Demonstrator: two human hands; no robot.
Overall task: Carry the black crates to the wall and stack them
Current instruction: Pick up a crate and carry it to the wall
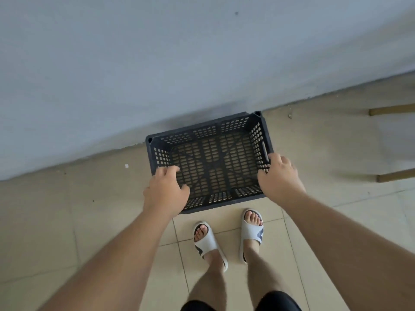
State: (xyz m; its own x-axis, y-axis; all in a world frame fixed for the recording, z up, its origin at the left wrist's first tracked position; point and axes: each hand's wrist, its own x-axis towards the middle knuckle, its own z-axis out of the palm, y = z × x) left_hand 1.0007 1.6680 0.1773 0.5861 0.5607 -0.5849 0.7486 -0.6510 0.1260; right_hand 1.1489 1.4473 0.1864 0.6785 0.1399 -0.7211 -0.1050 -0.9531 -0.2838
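A black perforated plastic crate [211, 162] with nothing in it sits with its far long side against the grey-blue wall [157, 63], just ahead of my feet. My left hand [167, 191] grips the crate's left short side near the front corner, thumb inside and fingers curled over the rim. My right hand [279, 176] holds the right short side by the handle slot, thumb inside, fingers outside. Whether the crate rests on the floor or hangs just above it I cannot tell. No other crate is in view.
Beige tiled floor [67, 221] runs along the wall's foot. Two wooden legs of some furniture [395, 176] stick in from the right edge. My feet in white slides [251, 230] stand just behind the crate.
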